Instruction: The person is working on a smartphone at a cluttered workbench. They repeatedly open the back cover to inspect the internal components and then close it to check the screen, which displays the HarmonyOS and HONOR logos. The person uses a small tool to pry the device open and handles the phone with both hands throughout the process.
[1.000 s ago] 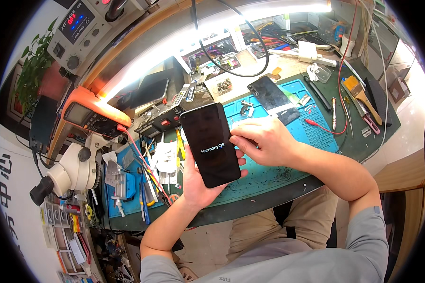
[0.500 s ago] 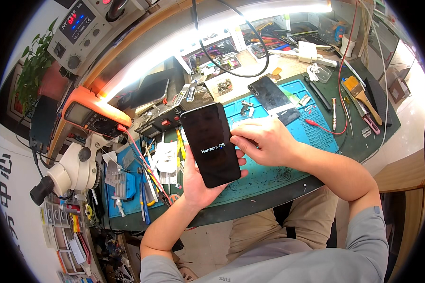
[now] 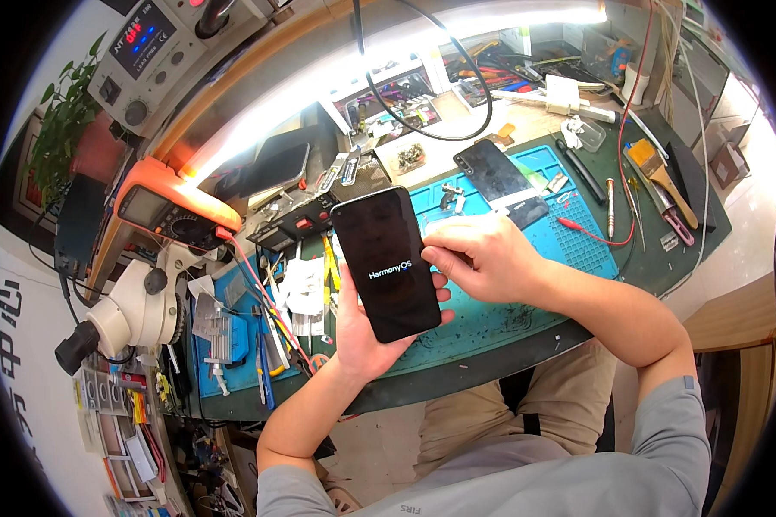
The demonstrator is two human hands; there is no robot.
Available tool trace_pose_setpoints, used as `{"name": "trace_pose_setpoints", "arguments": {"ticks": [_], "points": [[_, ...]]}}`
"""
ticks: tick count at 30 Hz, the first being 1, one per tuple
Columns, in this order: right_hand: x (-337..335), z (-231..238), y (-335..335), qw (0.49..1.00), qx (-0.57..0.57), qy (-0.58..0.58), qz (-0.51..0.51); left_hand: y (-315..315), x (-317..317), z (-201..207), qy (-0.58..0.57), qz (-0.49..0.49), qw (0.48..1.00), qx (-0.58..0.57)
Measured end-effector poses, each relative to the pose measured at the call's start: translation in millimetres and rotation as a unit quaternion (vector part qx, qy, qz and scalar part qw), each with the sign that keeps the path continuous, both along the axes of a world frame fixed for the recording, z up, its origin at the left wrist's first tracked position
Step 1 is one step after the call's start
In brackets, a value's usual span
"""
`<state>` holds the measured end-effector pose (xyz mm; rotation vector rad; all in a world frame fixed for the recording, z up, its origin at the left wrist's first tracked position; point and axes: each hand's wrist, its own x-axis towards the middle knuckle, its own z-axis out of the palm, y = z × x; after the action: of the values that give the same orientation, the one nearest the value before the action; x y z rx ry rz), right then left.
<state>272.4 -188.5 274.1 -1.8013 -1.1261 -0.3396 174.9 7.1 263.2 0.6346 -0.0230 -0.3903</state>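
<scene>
We see the bench [image 3: 655,258] filling the upper half of the view, dark green along its edge from 12 to 4 o'clock. On it, right of centre, lies the blue mat [image 3: 569,246], bare toward 3 o'clock. At 9 o'clock stands the white microscope [image 3: 129,314], and just above it, at 10 o'clock, the orange meter [image 3: 159,211]. At 11 o'clock sits the grey power supply [image 3: 159,52], with a plant [image 3: 60,129] to its left.

The phone [image 3: 386,263] is at the centre, held above the near edge of the mat, screen up and dark apart from a small white logo, its top tilted toward 11 o'clock. Our left hand [image 3: 362,332] comes in from 7 o'clock and is clamped on the phone from beneath, palm under its lower half, fingertips wrapping the right edge. Our right hand [image 3: 478,258] comes in from 4 o'clock and rests against the phone's right edge; its fingers are curled together with the tips touching that edge.

At 1 o'clock from the phone, a second phone [image 3: 500,181] lies flat on the mat, well apart from both hands. A brush [image 3: 660,177] lies at 2 o'clock on the bench. Near it, a red probe [image 3: 586,231] lies on the mat.
</scene>
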Motion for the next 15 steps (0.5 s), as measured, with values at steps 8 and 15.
{"name": "trace_pose_setpoints", "arguments": {"ticks": [8, 15], "points": [[1.7, 0.0, 0.5, 0.998, -0.012, 0.045, 0.028, 2.9, -0.6, -2.3, -0.003, -0.011, 1.000, -0.025], [0.9, -0.7, -0.1, 0.998, -0.015, 0.047, 0.028, 1.5, 1.5, -3.7, -0.013, -0.014, 1.000, -0.022]]}}
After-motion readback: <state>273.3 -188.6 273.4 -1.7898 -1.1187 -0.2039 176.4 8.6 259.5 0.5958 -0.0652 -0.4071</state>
